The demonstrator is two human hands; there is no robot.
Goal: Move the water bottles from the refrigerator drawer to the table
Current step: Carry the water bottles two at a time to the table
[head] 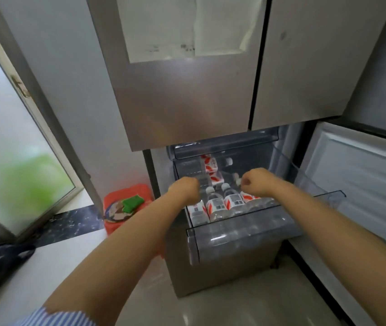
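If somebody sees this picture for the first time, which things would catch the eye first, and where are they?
Two bare hands, left and right, reach with curled fingers into the pulled-out clear plastic refrigerator drawer at the centre. Inside it lie small clear water bottles with red-and-white labels. On the floor to the left stands an orange plastic stool with a green sponge on top.

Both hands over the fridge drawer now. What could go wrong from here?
1. The water bottles lie packed side by side, so lifting one may drag a neighbour.
2. Left hand and right hand reach in close together and may collide.
3. The pulled-out drawer juts into the standing space.
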